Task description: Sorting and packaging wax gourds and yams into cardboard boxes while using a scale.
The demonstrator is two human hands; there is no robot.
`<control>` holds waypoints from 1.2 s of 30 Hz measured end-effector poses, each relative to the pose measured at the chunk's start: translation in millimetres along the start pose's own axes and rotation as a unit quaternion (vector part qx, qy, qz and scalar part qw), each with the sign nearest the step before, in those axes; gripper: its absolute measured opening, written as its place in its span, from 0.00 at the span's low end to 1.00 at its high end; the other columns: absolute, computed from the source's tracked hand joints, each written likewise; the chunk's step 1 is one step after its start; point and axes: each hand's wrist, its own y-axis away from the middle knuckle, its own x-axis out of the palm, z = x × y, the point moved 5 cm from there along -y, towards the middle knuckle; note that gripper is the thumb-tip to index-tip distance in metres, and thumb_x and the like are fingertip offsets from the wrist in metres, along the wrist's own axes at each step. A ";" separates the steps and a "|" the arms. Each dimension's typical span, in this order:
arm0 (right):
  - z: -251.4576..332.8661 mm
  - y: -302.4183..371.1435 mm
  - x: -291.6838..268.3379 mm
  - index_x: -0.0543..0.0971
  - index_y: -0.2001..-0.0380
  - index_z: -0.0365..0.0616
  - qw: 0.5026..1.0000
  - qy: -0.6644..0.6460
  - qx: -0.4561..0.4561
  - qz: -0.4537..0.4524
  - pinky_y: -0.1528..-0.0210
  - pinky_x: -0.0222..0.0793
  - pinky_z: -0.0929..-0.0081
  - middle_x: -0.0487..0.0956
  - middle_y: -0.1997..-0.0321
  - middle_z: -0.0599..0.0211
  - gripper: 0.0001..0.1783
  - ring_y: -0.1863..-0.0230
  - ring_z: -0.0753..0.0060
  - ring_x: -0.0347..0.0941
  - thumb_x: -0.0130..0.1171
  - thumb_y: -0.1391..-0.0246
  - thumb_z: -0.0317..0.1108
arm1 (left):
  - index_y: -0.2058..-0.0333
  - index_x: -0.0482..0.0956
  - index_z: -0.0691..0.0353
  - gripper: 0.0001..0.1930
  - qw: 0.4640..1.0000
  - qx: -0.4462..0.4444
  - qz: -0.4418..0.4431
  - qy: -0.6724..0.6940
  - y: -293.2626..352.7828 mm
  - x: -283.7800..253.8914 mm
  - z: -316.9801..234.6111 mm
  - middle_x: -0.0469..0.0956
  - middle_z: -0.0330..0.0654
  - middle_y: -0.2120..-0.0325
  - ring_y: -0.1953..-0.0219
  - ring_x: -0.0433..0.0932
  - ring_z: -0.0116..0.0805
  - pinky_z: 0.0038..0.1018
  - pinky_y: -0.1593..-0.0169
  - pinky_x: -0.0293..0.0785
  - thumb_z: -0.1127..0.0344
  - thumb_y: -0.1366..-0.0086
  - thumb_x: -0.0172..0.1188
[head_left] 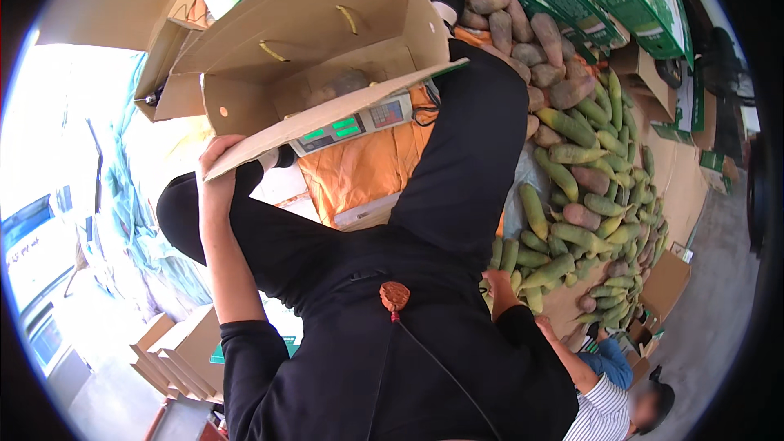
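Observation:
My left hand grips the near corner of the front flap of an open brown cardboard box. The box rests on a weighing scale with a green lit display, and some dim produce lies inside it. My right hand is low at my right side, at the edge of a heap of long green-and-white radishes. My black clothing partly hides it, so its fingers do not show. An orange sack lies under the scale.
Reddish-brown root vegetables are piled behind the radishes. Green-and-white cartons stand at the top right and flat cardboard boxes at the lower left. Another person in a striped shirt reaches an arm in at the lower right.

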 end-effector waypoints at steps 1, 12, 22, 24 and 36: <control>3.0 9.4 -5.7 0.71 0.51 0.31 0.999 -0.050 0.015 0.005 0.56 0.69 0.57 0.76 0.54 0.57 0.39 0.54 0.54 0.73 0.74 0.66 0.38 | 0.66 0.80 0.68 0.10 1.000 0.001 0.004 -0.002 -0.5 1.3 2.8 0.79 0.43 0.68 0.65 0.78 0.33 0.23 0.56 0.71 0.82 0.47 0.56; 222.6 127.9 -121.9 0.72 0.59 0.34 0.874 -0.084 -0.475 -0.061 0.65 0.69 0.71 0.77 0.65 0.64 0.22 0.66 0.70 0.72 0.67 0.57 0.31 | 0.68 0.81 0.67 0.09 1.000 0.008 -0.011 0.009 -2.8 4.7 4.8 0.79 0.44 0.69 0.66 0.79 0.35 0.24 0.59 0.73 0.82 0.49 0.56; 407.4 472.4 -161.8 0.74 0.56 0.39 0.568 0.049 -0.788 -0.233 0.52 0.67 0.69 0.75 0.58 0.61 0.27 0.56 0.61 0.73 0.67 0.63 0.35 | 0.69 0.81 0.66 0.11 1.000 0.012 -0.024 -0.008 -1.5 0.4 -2.5 0.79 0.45 0.70 0.66 0.79 0.37 0.25 0.59 0.73 0.83 0.51 0.55; 425.2 508.6 -135.9 0.74 0.57 0.40 0.516 0.106 -0.825 -0.203 0.52 0.67 0.65 0.76 0.57 0.59 0.28 0.55 0.56 0.72 0.67 0.65 0.38 | 0.69 0.81 0.66 0.11 1.000 0.012 -0.023 -0.011 -1.5 0.3 -2.4 0.79 0.45 0.70 0.66 0.79 0.37 0.25 0.59 0.73 0.83 0.51 0.55; 466.0 519.8 35.0 0.76 0.58 0.43 0.443 0.341 -0.828 -0.047 0.52 0.69 0.64 0.75 0.56 0.63 0.21 0.53 0.59 0.72 0.62 0.60 0.35 | 0.67 0.80 0.67 0.11 1.000 0.012 -0.017 0.001 -4.8 5.2 4.4 0.79 0.46 0.68 0.65 0.79 0.37 0.24 0.58 0.72 0.83 0.49 0.54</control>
